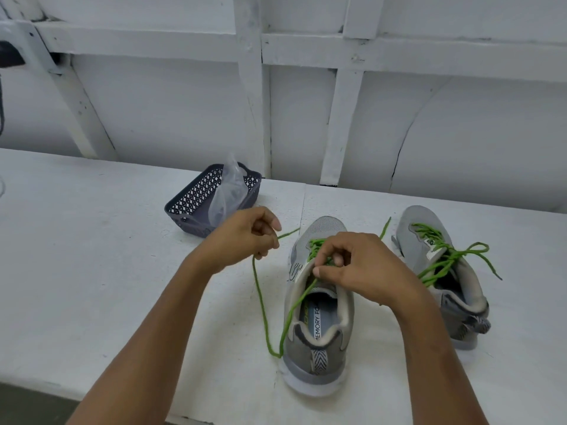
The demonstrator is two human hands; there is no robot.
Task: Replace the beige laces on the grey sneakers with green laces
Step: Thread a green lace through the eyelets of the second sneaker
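Note:
Two grey sneakers stand on the white table, heels toward me. The near sneaker (pixel 319 326) is partly threaded with a green lace (pixel 260 302). One end of that lace loops down the shoe's left side and up into my left hand (pixel 245 237), which pinches it near the tip. My right hand (pixel 359 271) sits over the tongue and pinches the lace at the upper eyelets. The right sneaker (pixel 441 271) carries a green lace (pixel 448 259) through its eyelets, with loose ends lying across it. No beige lace shows.
A dark purple lattice basket (pixel 196 204) holding a clear plastic bag (pixel 228 191) stands behind my left hand. The white table (pixel 92 271) ends against a white panelled wall (pixel 306 102). The table's front edge runs at the lower left.

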